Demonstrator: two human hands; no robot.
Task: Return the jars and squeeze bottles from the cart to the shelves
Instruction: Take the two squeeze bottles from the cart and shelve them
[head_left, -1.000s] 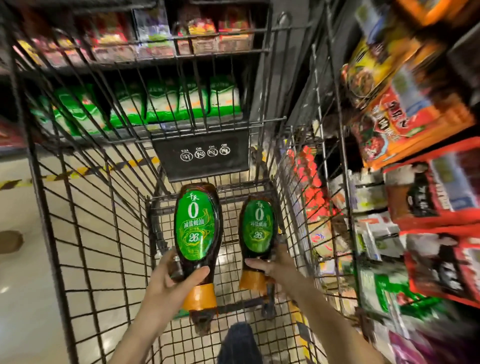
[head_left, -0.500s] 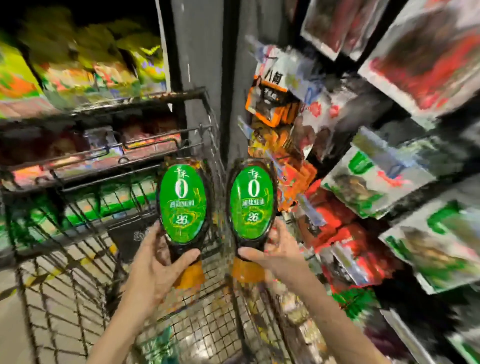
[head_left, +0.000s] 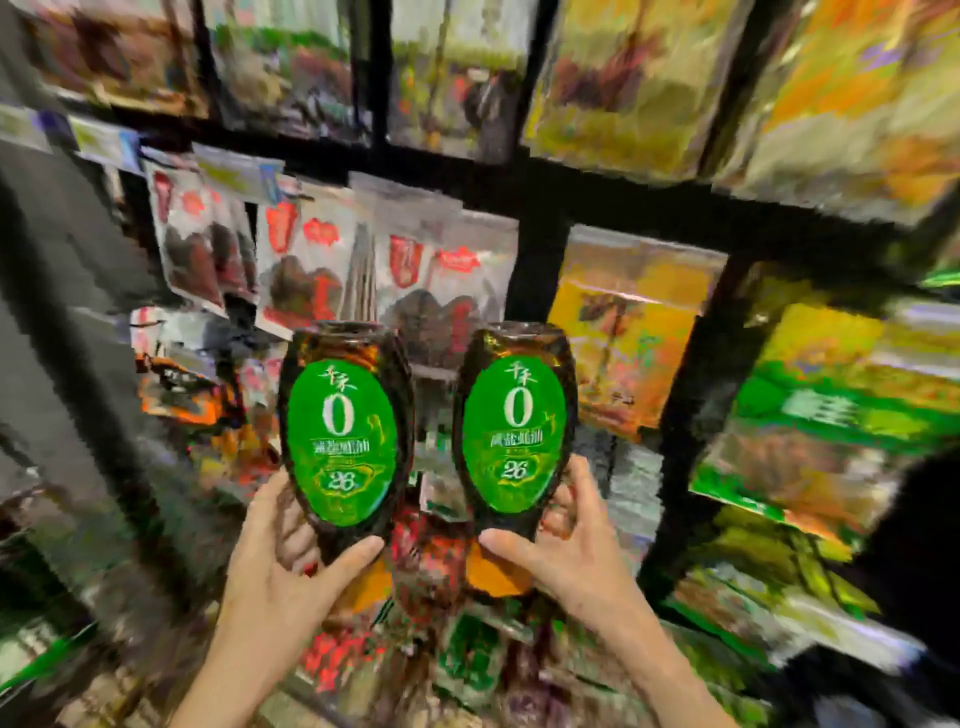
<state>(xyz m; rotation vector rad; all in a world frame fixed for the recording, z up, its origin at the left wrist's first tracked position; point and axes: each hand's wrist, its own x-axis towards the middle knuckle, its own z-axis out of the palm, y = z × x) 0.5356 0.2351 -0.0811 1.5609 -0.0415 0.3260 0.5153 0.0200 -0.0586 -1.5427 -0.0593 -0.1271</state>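
Standing cap-down, long axes vertical, the left squeeze bottle (head_left: 343, 436) and right squeeze bottle (head_left: 514, 426) are side by side, just apart. The left hand (head_left: 280, 561) curls round the first's neck, the right hand (head_left: 566, 551) round the second's. Shelves (head_left: 597, 200) of blurred packets lie straight ahead, about equally near both hands.

Faces black-framed shelves (head_left: 540, 192) crowded with hanging packets, all smeared by motion blur. Holds red-and-clear packets (head_left: 311, 260) at centre left, yellow packets (head_left: 634, 332) just beside them on the right, and green packs (head_left: 831, 415) further right. Meets a grey panel (head_left: 62, 249) along the left edge. Sits dim between the glaring colours.
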